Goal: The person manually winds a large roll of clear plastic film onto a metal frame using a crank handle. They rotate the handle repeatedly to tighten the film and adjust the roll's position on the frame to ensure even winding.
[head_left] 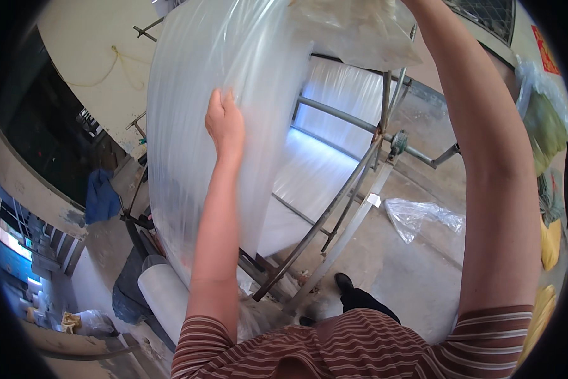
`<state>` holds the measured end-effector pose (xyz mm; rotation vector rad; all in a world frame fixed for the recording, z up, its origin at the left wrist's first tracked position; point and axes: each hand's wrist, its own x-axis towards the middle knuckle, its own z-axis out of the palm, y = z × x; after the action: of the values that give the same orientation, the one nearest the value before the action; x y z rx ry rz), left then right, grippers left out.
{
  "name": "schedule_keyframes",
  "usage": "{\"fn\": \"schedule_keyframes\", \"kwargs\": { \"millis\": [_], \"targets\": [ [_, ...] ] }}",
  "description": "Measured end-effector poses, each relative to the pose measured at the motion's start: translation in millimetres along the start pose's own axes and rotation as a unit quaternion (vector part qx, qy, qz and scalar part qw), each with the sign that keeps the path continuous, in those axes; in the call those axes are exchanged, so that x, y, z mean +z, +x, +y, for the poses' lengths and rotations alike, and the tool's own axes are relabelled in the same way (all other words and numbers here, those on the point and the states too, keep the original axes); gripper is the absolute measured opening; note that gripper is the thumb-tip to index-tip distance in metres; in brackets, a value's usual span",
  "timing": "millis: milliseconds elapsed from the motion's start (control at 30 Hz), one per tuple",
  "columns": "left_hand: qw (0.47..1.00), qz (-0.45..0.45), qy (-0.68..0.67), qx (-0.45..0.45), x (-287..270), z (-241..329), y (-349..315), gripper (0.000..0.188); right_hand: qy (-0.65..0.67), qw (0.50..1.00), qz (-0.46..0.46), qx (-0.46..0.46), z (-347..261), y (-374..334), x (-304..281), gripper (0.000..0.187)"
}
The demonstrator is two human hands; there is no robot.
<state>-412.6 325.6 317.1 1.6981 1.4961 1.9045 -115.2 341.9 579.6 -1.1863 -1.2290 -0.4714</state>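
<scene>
A wide sheet of clear plastic film (183,126) hangs in long folds over a metal-framed reel. My left hand (225,126) is raised against the front of it, with the fingers closed on a fold; part of the fingers is lost in the film's glare. My right arm (495,158) stretches up past the top edge, so the hand itself is out of view. Near where that arm leaves the picture, a bunched, yellowish plastic piece (363,35) hangs at the top of the reel.
The reel's metal frame (341,218) with a crank handle (432,159) stands right of the film. A loose clear plastic piece (423,218) lies on the floor. At lower left is a white roll (164,297). Yellow sacks (549,246) line the right side. A blue cloth (100,199) hangs left.
</scene>
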Motion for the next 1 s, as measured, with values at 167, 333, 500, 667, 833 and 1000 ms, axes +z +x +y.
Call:
{"fn": "schedule_keyframes", "kwargs": {
  "millis": [167, 333, 500, 667, 833, 1000],
  "targets": [
    [0.995, -0.081, -0.007, 0.056, -4, -4, 17, 0.056, -0.015, 1.000, 0.002, -0.018, 6, 6, 1, 0.047],
    [0.991, -0.110, -0.053, 0.061, -11, -4, 22, 0.055, -0.038, 0.996, 0.040, -0.068, 29, 31, 11, 0.043],
    [0.992, -0.113, -0.058, 0.024, -25, -8, 5, 0.050, 0.004, 0.999, 0.016, -0.040, 20, 27, 4, 0.040],
    [0.992, -0.108, -0.060, -0.003, -51, -29, -39, 0.044, -0.014, 0.997, 0.015, -0.073, 42, 40, 6, 0.038],
    [0.991, -0.098, -0.087, -0.037, -78, -44, -94, 0.039, 0.030, 0.999, -0.028, 0.006, 24, 38, -1, 0.042],
    [0.993, -0.092, 0.041, 0.054, -72, -87, -100, 0.032, 0.049, 0.996, 0.006, -0.074, 47, 33, 11, 0.037]
  ]
}}
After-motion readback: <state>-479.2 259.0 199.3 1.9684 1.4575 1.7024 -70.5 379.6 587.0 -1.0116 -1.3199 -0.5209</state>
